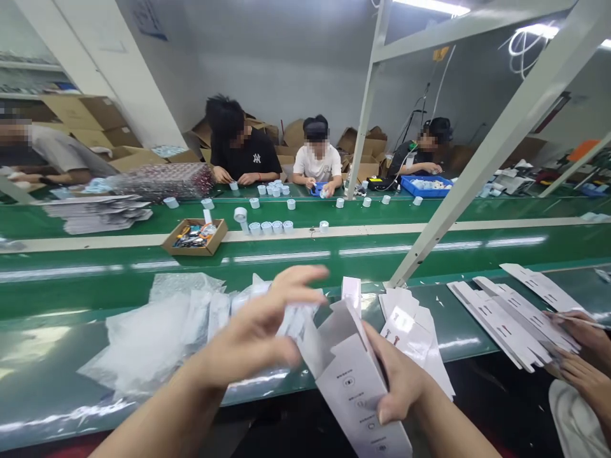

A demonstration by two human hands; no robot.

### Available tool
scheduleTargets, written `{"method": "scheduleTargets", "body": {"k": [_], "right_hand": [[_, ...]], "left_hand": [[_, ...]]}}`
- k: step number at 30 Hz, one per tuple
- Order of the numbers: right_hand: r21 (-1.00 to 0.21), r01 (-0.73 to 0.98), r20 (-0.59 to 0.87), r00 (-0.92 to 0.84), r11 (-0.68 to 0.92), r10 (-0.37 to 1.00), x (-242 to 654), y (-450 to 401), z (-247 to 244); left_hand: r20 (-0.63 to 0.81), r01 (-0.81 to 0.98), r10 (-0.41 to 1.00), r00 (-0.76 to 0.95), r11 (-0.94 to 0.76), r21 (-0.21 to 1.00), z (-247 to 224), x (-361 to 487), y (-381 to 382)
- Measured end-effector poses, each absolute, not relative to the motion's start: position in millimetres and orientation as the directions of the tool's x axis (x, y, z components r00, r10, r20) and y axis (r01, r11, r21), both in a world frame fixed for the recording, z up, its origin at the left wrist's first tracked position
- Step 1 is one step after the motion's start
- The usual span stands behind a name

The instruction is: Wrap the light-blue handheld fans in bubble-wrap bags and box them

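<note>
My right hand (398, 375) grips a white printed carton (353, 394) from its right side, thumb across the front face. The carton's top flaps stand apart, and its mouth tilts up and to the left. Just left of that mouth, my left hand (258, 324) is raised with fingers spread, blurred by motion, holding nothing I can see. Behind and left of it lie bubble-wrap pouches (157, 337), some with pale blue items inside. Flat folded cartons (415, 337) lie right of my right hand. Another small white box (352, 292) stands behind the carton.
A small cardboard box (195, 237) of tools sits beyond the bench. Several white cups (272, 228) line the green conveyor (305, 245). A slanted metal post (453, 197) rises at right. A co-worker's hands (580, 350) handle flat cartons (501, 324). Other people sit opposite.
</note>
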State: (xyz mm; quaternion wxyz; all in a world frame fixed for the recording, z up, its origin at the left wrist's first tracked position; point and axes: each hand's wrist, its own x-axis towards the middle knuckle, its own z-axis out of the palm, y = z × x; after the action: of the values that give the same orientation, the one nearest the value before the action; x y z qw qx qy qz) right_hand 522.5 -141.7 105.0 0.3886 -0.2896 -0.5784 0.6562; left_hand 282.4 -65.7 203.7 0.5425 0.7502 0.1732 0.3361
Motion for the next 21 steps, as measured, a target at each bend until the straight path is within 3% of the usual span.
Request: {"method": "scheduleTargets", "body": {"k": [2,5,7,9,11,13,15,17,21], "right_hand": [[-0.984,-0.177,0.085,-0.527,-0.011,0.846,527.9,-142.8,108.1],[-0.993,-0.114,0.048,-0.588,-0.023,0.807,528.7,-139.9,106.8],[-0.998,-0.057,0.009,-0.6,-0.031,0.8,523.2,-142.2,103.7],[-0.997,0.073,-0.013,-0.488,0.025,0.873,514.1,-150.9,103.5],[-0.928,0.338,0.033,-0.343,0.156,0.939,503.6,-162.6,108.8],[-0.757,0.597,0.115,-0.278,0.265,0.954,495.5,-171.1,118.1],[-0.648,0.696,0.176,-0.258,0.309,0.95,494.2,-172.7,128.0],[-0.67,0.661,0.239,-0.238,0.337,0.941,501.3,-169.2,135.3],[-0.808,0.352,0.307,-0.433,0.472,0.847,525.5,-163.2,138.0]], "left_hand": [[0.195,-0.25,0.755,0.626,-0.043,0.967,178.6,282.2,-61.1],[-0.176,-0.158,0.679,0.713,0.4,0.903,144.8,300.5,-67.0],[-0.329,-0.08,0.654,0.682,0.513,0.855,132.5,314.4,-75.8],[-0.39,-0.083,0.732,0.559,0.518,0.852,127.4,323.3,-83.3],[-0.405,-0.119,0.813,0.419,0.491,0.863,125.9,327.2,-87.8],[-0.384,-0.152,0.854,0.351,0.457,0.877,125.6,328.2,-90.4],[-0.315,-0.197,0.864,0.393,0.414,0.889,125.7,327.6,-91.6],[-0.223,-0.276,0.839,0.497,0.396,0.876,125.8,325.4,-91.2],[-0.107,-0.395,0.696,0.71,0.519,0.758,122.8,319.4,-89.9]]}}
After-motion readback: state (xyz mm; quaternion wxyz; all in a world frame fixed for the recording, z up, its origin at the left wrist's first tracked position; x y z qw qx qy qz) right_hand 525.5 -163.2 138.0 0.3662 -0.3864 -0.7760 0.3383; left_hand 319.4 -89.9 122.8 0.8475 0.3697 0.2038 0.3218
